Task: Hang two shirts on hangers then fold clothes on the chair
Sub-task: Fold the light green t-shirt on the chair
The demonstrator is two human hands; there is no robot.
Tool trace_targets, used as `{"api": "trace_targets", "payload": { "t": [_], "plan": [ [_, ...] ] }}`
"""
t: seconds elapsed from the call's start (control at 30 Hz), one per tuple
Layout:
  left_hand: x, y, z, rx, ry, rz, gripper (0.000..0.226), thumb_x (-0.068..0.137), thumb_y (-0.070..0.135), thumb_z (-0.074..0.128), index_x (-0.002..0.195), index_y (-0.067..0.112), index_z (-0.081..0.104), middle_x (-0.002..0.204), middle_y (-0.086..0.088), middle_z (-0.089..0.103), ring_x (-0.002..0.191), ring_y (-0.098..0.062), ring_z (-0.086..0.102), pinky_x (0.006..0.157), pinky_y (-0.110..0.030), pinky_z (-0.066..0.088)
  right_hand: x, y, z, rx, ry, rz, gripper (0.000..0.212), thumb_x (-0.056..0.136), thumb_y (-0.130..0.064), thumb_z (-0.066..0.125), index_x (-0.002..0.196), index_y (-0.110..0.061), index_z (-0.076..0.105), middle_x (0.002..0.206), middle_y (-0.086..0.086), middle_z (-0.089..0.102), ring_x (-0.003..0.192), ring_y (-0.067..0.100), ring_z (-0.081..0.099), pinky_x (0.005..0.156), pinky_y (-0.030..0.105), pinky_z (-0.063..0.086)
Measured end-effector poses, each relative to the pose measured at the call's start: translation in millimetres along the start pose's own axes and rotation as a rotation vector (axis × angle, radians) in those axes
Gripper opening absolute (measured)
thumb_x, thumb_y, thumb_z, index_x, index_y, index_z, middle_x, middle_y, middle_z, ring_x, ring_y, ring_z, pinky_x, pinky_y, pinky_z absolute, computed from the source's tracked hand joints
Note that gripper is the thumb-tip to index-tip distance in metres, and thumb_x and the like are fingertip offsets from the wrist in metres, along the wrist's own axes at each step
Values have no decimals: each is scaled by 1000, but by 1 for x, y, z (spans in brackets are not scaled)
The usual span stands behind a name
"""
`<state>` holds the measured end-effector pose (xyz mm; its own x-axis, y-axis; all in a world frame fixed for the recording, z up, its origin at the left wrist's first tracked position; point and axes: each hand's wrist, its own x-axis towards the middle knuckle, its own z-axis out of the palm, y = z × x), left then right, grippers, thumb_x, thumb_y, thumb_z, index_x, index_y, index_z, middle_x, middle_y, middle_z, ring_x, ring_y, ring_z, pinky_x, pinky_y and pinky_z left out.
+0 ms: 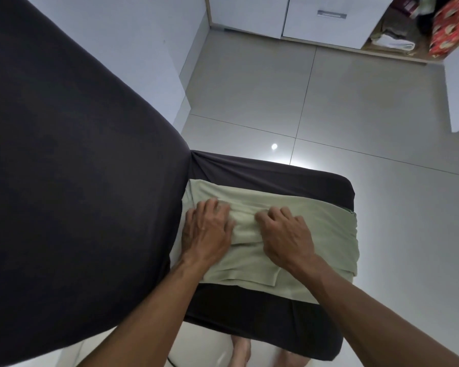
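A pale green garment [326,231] lies folded across the seat of a chair [270,170] covered in dark fabric. The chair's tall dark backrest [72,168] fills the left side of the view. My left hand [207,231] rests on the garment's left part, fingers curled into a bunched ridge of cloth. My right hand [286,234] sits just to the right of it, fingers curled and gripping the same ridge. Both hands are on top of the garment near its middle.
Glossy light floor tiles [355,107] surround the chair. A white cabinet with a drawer handle [331,14] stands at the back. An open shelf [392,41] at the top right holds folded cloth, next to a red patterned bag [448,30]. My bare feet [241,350] show below the seat.
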<state>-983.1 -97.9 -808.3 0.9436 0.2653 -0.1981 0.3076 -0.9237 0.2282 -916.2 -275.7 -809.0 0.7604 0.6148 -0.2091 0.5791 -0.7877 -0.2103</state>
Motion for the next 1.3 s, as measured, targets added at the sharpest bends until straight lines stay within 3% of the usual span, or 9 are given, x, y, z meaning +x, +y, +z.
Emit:
{"api": "trace_targets", "payload": {
  "t": [0.1, 0.27, 0.43, 0.53, 0.63, 0.83, 0.97, 1.1, 1.3],
  "plan": [
    [14, -4, 6, -22, -259, -142, 66, 101, 48, 35, 158, 28, 11, 167, -3, 1, 154, -20, -1, 124, -48, 4, 0, 1, 3, 9, -104, 73, 52, 92, -24, 49, 142, -33, 39, 121, -3, 50, 106, 22, 49, 79, 37, 45],
    [29, -8, 5, -4, -326, -188, 88, 95, 55, 39, 159, 19, -8, 166, -5, -19, 153, -19, -17, 122, -51, -8, 1, -3, 2, -4, -145, 106, 57, 95, -31, 46, 148, -37, 27, 125, -2, 45, 107, 21, 47, 81, 37, 46],
    [35, -8, -2, 2, -299, -193, 90, 90, 53, 46, 159, 15, 2, 167, -7, -8, 154, -20, -10, 123, -53, -5, 8, -1, -4, 36, -227, 99, 57, 96, -31, 44, 149, -40, 24, 125, -3, 43, 108, 21, 46, 83, 38, 46],
    [26, 6, -5, -92, -55, -158, 76, 87, 45, 50, 152, 15, 26, 162, -11, 21, 152, -26, 14, 123, -55, 3, 7, 6, -12, 116, -106, 128, 44, 96, -24, 45, 140, -32, 44, 115, -1, 51, 98, 21, 51, 73, 38, 51],
    [11, 30, 1, -108, 60, -8, 66, 91, 52, 46, 147, 19, 38, 159, -11, 30, 149, -27, 25, 123, -56, 8, -1, 32, -17, 135, 17, 164, 29, 91, -19, 57, 120, -23, 58, 107, 1, 55, 92, 22, 55, 65, 36, 54],
    [12, 63, 15, 0, -376, -60, 93, 92, 69, 40, 157, 33, -16, 164, 4, -27, 151, -20, -23, 118, -60, -13, -16, 85, -26, 174, -267, 194, 46, 92, -46, 62, 133, -33, 43, 131, -5, 47, 118, 18, 47, 86, 32, 47],
    [26, 70, 9, 2, -412, -139, 102, 83, 66, 57, 157, 33, -5, 166, 4, -14, 153, -22, -15, 117, -64, -12, -6, 94, -36, 166, -291, 143, 53, 85, -49, 69, 129, -29, 46, 126, -4, 49, 113, 18, 48, 82, 32, 44],
    [33, 102, -3, -75, -276, -226, 88, 86, 62, 49, 157, 27, 11, 166, -1, 4, 153, -22, -2, 120, -61, -7, 3, 120, -44, 152, -103, 94, 53, 84, -45, 74, 128, -22, 55, 119, 2, 51, 107, 23, 49, 82, 34, 46],
    [16, 159, 33, 129, -292, -319, 75, 101, 59, 19, 157, 24, -18, 165, -2, -23, 152, -27, -19, 116, -60, -18, 14, 156, -47, 103, -260, 9, 60, 87, -51, 68, 136, -27, 44, 127, 1, 47, 116, 24, 46, 93, 39, 47]
  ]
}}
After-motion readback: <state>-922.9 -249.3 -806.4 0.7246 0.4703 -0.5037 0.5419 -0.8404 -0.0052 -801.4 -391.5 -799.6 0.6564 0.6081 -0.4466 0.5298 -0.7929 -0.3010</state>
